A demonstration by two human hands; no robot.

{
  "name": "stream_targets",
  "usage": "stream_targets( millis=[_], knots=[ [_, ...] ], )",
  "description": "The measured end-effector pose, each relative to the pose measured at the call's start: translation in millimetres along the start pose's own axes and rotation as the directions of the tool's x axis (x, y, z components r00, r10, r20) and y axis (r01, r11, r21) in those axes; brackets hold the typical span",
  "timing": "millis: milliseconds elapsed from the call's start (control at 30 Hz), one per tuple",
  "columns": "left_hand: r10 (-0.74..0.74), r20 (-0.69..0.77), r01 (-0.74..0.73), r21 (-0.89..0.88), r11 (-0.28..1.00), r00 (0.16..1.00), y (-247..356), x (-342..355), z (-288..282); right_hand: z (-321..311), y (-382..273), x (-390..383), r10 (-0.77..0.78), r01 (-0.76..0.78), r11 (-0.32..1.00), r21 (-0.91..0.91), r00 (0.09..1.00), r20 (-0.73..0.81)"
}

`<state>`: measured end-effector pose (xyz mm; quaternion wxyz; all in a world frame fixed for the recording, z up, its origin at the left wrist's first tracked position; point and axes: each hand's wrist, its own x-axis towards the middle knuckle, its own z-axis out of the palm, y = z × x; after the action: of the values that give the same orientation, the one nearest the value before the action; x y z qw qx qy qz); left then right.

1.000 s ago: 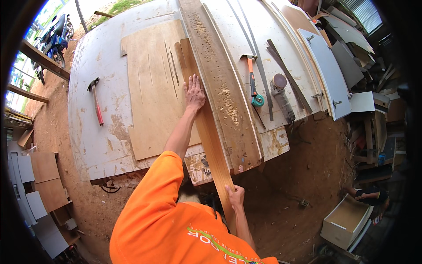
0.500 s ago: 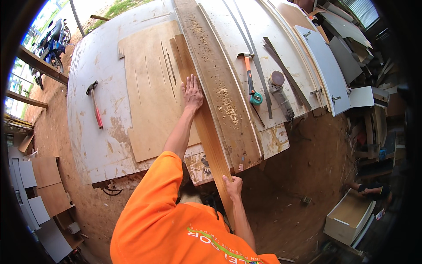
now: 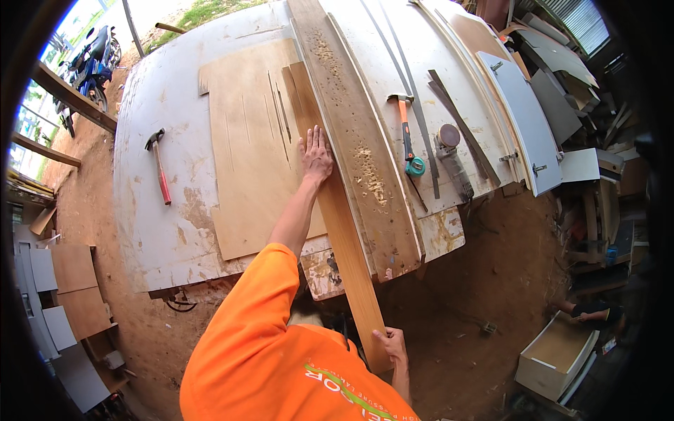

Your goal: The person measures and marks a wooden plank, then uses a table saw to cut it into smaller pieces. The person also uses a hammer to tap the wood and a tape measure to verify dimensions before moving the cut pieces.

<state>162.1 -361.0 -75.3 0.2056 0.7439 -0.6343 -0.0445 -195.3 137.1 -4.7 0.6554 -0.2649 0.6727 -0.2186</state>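
Observation:
A long, narrow wooden board (image 3: 349, 256) runs lengthwise over the table, and its near end overhangs the front edge beside my body. My left hand (image 3: 316, 158) lies flat on it, fingers stretched out and pointing away from me. Close to the overhanging end, my right hand (image 3: 393, 345) grips the board's right edge; some of its fingers are hidden. Along the right side of the board lies a wide, worn brown beam (image 3: 382, 228) with piles of wood shavings. A thin plywood sheet (image 3: 246, 175) with long slits lies to the left, under my left forearm.
A red-handled hammer (image 3: 160, 168) lies at the left of the stained white table (image 3: 161, 238). Right of the beam are an orange-handled hammer (image 3: 405, 126), a teal tape measure (image 3: 415, 166), a lidded jar (image 3: 449, 137) and dark strips. Another person's arm (image 3: 593, 313) shows by a drawer box (image 3: 554, 351).
My right hand has slid along the board toward its near end, which now shows beside it. My left hand stays flat at about the same spot. The view has shifted slightly.

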Motion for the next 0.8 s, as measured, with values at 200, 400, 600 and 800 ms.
stream_targets(
  millis=[200,400,600,800],
  knots=[
    [0.011,0.022,-0.011,0.019,1.000,1.000,0.1,0.2,-2.1,5.0,9.5,14.3,-0.113,0.099,0.985,-0.139,0.989,-0.094],
    [0.008,-0.021,-0.009,-0.018,1.000,1.000,0.3,3.9,-0.7,12.4,-1.9,17.5,-0.119,0.094,0.978,-0.184,0.984,-0.133],
    [0.009,-0.009,-0.010,-0.048,0.999,1.000,-2.8,4.2,4.4,23.5,-23.0,24.2,-0.139,0.123,0.983,-0.136,0.983,-0.116],
    [0.020,-0.016,-0.020,-0.015,1.000,1.000,-3.8,3.4,6.6,37.9,-35.4,50.9,-0.129,0.119,0.990,-0.081,0.982,-0.136]
  ],
)
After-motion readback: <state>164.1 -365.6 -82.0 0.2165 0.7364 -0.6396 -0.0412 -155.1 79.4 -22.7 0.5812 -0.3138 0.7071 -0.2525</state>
